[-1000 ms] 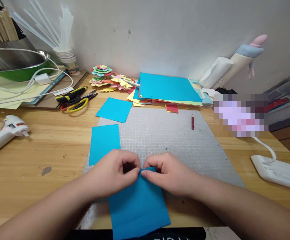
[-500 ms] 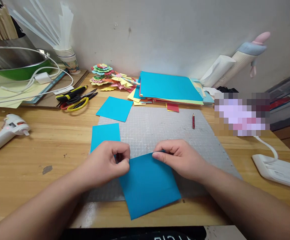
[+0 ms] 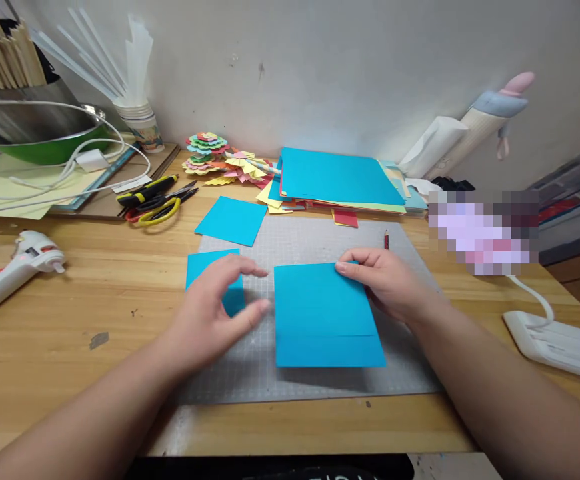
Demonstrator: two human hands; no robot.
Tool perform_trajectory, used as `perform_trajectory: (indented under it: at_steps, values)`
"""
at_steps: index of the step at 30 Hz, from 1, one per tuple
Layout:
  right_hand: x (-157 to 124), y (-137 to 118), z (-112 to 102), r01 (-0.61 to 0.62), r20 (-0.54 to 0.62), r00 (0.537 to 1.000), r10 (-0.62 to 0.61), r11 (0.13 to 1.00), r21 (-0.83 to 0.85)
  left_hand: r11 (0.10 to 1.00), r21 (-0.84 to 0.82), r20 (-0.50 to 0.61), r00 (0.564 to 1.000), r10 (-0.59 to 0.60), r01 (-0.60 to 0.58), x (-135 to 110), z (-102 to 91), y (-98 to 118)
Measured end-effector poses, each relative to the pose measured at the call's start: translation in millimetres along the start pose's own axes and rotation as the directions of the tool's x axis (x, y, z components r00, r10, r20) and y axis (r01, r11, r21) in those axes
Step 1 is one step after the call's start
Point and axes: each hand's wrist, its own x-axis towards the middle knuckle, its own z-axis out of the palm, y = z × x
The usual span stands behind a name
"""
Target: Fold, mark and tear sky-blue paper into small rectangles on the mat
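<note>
A blue sheet of paper [image 3: 323,313], with a thin line across its lower part, is held above the grey cutting mat [image 3: 240,380]. My right hand [image 3: 387,283] pinches its upper right edge between thumb and fingers. Just left of the sheet, my left hand [image 3: 220,307] is open, thumb and fingers apart, touching nothing I can make out. Partly behind the left hand lies a second blue paper piece [image 3: 203,267]. Another blue paper square [image 3: 233,220] rests at the mat's far left corner. A short pencil [image 3: 387,240] lies partly hidden beyond my right hand.
A blue paper stack [image 3: 340,177] stands by the wall, beside layered paper flowers [image 3: 207,150]. Scissors [image 3: 160,213] and a yellow-black cutter [image 3: 147,191] lie to the left, with a glue gun [image 3: 23,267] nearer. A white power strip [image 3: 560,343] sits at the right.
The held blue sheet has moved up and right and turned straighter. My left hand has let go of its edge and opened; my right hand has kept its pinch.
</note>
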Motion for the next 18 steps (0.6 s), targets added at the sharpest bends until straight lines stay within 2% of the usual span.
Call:
perform_trajectory:
  at_steps: [1, 3, 5, 7, 10, 13, 16, 18]
  values:
    - [1, 2, 5, -0.030, 0.005, 1.000, 0.030, 0.999, 0.029, 0.995, 0.039, 0.044, 0.995, 0.090, -0.092, -2, 2.6, 0]
    - [1, 6, 16, -0.080, 0.045, 0.996, 0.076, 0.993, 0.091, 0.964, 0.121, 0.206, 0.956, 0.210, -0.238, -6, 7.8, 0]
    - [0, 9, 25, -0.133, 0.093, 0.988, 0.120, 0.979, 0.155, 0.932, 0.201, 0.323, 0.918, 0.229, -0.303, -7, 11.7, 0]
    - [-1, 11, 30, -0.176, 0.138, 0.979, 0.149, 0.961, 0.215, 0.913, 0.247, 0.352, 0.908, 0.226, -0.323, -7, 13.4, 0]
    - [-2, 12, 28, -0.178, 0.211, 0.971, 0.112, 0.929, 0.325, 0.923, 0.260, 0.277, 0.937, 0.211, -0.285, -4, 12.7, -3]
    - [-3, 12, 22, -0.160, 0.304, 0.952, 0.042, 0.913, 0.375, 0.964, 0.205, 0.104, 0.984, 0.148, -0.166, -3, 12.1, -7]
    - [-3, 13, 19, -0.142, 0.375, 0.926, 0.029, 0.950, 0.277, 0.998, 0.016, -0.078, 0.995, -0.067, 0.068, -4, 14.4, -9]
    - [-3, 14, 19, -0.097, 0.388, 0.922, 0.004, 0.971, 0.220, 0.957, -0.179, -0.128, 0.959, -0.252, 0.227, -3, 16.3, -7]
